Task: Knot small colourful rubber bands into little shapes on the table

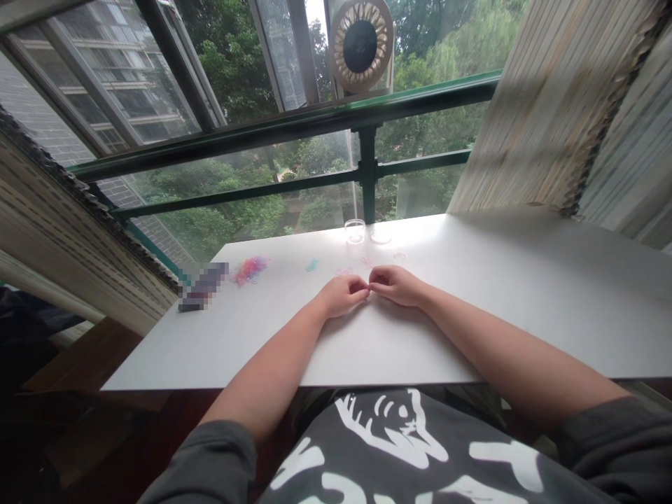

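Observation:
My left hand [344, 295] and my right hand [395, 283] meet at the fingertips over the white table. Both are closed in a pinch, thumb against finger, and whatever sits between them is too small to make out. Just beyond my hands lie small pink loops [367, 262], which look like thin elastic bands, and a pale loop [400, 256]. A few turquoise bands [312, 264] lie to the left. Farther left is a loose pile of pink, orange and purple bands [250, 270].
A clear round container [355, 231] stands at the table's back edge, beside a clear shallow lid or dish [381, 234]. A pixelated dark object [204, 287] lies at the left edge of the white table [420, 350]. Behind are a green railing [294, 133], a round fan [362, 46] and curtains [514, 105].

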### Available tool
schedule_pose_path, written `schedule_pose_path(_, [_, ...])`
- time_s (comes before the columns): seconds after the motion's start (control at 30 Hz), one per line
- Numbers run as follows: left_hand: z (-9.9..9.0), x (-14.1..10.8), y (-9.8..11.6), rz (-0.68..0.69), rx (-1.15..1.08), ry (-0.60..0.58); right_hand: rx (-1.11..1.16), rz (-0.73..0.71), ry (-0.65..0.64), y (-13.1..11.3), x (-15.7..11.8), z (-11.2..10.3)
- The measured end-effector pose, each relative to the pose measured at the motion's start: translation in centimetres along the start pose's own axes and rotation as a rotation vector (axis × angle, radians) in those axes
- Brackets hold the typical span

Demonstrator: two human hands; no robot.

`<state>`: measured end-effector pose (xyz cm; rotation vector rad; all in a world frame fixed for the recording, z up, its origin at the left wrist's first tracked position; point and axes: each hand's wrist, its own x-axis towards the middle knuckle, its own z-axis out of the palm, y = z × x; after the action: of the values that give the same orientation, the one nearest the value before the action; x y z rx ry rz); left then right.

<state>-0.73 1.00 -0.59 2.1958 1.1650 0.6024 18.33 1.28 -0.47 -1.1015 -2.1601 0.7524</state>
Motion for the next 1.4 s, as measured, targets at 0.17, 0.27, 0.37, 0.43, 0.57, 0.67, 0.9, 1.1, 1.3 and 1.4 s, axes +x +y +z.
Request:
schedule_pose_path(0.17, [0.06,0.0,-0.04,0.003,-0.011,-0.006,-0.001,0.005,-0.004,-0.02,-0.04,-0.03])
schedule_pose_path(0.27, [0.05,0.0,-0.02,0.004,-0.012,-0.004,0.0,0.005,-0.007,-0.03,-0.07,-0.02])
schedule_pose_path(0.37, [0.02,0.0,0.03,0.001,-0.011,-0.003,0.0,0.006,-0.008,-0.01,-0.08,0.0])
schedule_pose_path(0.43, [0.0,0.0,0.06,-0.002,-0.01,-0.006,-0.002,0.006,-0.008,0.01,-0.07,0.0])
schedule_pose_path(0.57, [0.0,0.02,0.06,-0.002,-0.01,-0.005,-0.008,0.002,-0.008,0.06,-0.05,-0.02])
schedule_pose_path(0.67, [0.02,0.03,0.01,-0.001,-0.01,0.0,-0.008,0.002,-0.008,0.1,-0.03,-0.03])
schedule_pose_path(0.9, [0.05,0.1,-0.14,0.016,-0.003,-0.005,0.015,0.012,-0.017,0.13,-0.03,-0.02])
schedule_pose_path(1.1, [0.15,0.21,-0.32,0.022,-0.013,-0.004,0.012,0.006,-0.014,0.28,0.0,0.02])
schedule_pose_path(1.3, [0.16,0.18,-0.32,0.017,-0.017,-0.006,-0.005,0.003,-0.017,0.2,-0.02,-0.01])
schedule_pose_path(1.4, [0.15,0.14,-0.26,0.007,-0.015,-0.006,-0.01,0.009,-0.016,0.06,-0.05,-0.04])
